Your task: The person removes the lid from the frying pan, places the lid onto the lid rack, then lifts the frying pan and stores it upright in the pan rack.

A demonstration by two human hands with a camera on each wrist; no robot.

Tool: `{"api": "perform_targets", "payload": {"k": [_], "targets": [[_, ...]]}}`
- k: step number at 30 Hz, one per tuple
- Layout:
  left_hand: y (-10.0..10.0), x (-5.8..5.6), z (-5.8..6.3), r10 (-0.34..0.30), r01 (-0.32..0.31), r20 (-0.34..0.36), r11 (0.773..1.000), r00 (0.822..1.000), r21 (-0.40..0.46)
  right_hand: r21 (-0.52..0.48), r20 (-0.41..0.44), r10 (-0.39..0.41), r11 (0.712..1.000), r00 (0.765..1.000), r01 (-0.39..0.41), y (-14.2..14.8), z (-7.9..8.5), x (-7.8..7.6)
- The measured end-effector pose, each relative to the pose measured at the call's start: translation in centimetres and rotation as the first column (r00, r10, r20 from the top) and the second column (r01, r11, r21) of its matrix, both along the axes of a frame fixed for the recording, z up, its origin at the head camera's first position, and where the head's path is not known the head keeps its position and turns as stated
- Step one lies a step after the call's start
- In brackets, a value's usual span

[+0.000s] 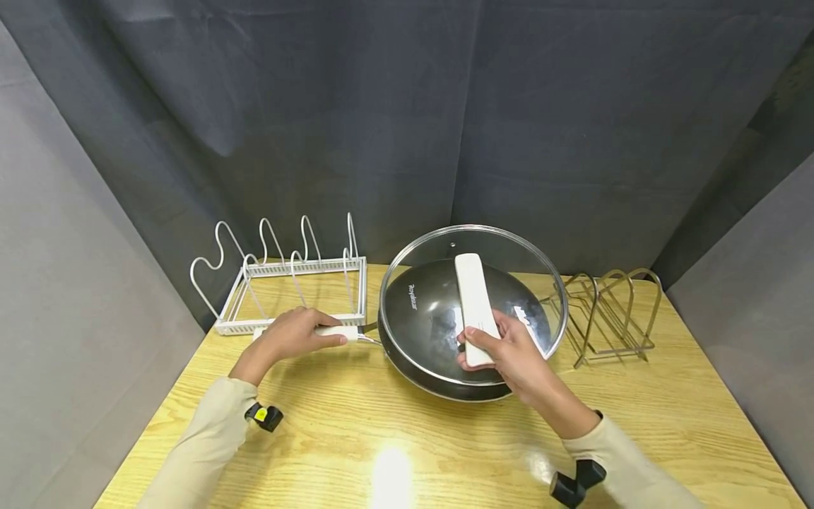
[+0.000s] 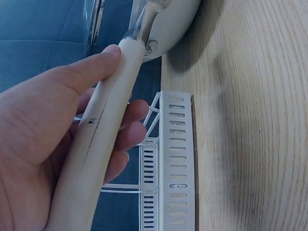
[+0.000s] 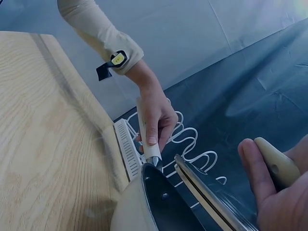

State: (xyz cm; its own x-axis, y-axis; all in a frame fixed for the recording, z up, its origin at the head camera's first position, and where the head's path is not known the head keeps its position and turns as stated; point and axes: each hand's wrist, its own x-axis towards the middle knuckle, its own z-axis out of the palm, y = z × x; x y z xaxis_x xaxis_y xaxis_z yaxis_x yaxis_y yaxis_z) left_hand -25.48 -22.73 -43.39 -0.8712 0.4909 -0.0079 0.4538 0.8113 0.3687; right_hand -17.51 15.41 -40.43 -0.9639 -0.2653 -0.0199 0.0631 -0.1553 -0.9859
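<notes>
A frying pan (image 1: 445, 391) with a dark inside and a pale outer wall sits in the middle of the table. My left hand (image 1: 294, 332) grips its white handle (image 2: 98, 130), fingers curled underneath and thumb along the top. Over the pan is a clear glass lid (image 1: 439, 276) with a metal rim, offset toward the back. My right hand (image 1: 509, 350) holds the lid by its long white handle (image 1: 473, 290). In the right wrist view a gap shows between the lid's edge (image 3: 204, 195) and the pan's rim; whether they touch elsewhere is hidden.
A white wire rack (image 1: 235, 327) stands at the back left, just behind my left hand. To the right of the pan is a smaller gold-toned wire rack (image 1: 613, 353). Dark cloth (image 1: 381, 127) hangs behind the wooden table (image 1: 331, 438), with grey panels on both sides.
</notes>
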Motion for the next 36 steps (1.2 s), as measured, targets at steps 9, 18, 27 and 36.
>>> {"api": "perform_targets", "payload": {"k": [9, 18, 27, 36], "targets": [[0.0, -0.2, 0.1, -0.005, 0.005, -0.015, 1.000, 1.000, -0.030, 0.042, -0.021, -0.046, 0.998, 0.999, 0.047, 0.5, 0.5, 0.0], [0.1, -0.1, 0.1, -0.002, 0.001, -0.031, 0.999, 1.000, -0.047, 0.096, -0.061, -0.070, 0.992, 0.996, 0.076, 1.2, 1.4, 0.1], [0.3, 0.0, 0.4, -0.020, 0.018, -0.059, 0.999, 0.998, -0.045, 0.138, -0.093, -0.079, 0.986, 0.993, 0.091, 2.3, 2.0, 0.2], [1.0, 0.3, 1.1, -0.028, 0.028, -0.112, 1.000, 0.993, 0.004, 0.166, -0.125, -0.078, 0.981, 0.989, 0.098, 3.3, 2.5, 0.2]]}}
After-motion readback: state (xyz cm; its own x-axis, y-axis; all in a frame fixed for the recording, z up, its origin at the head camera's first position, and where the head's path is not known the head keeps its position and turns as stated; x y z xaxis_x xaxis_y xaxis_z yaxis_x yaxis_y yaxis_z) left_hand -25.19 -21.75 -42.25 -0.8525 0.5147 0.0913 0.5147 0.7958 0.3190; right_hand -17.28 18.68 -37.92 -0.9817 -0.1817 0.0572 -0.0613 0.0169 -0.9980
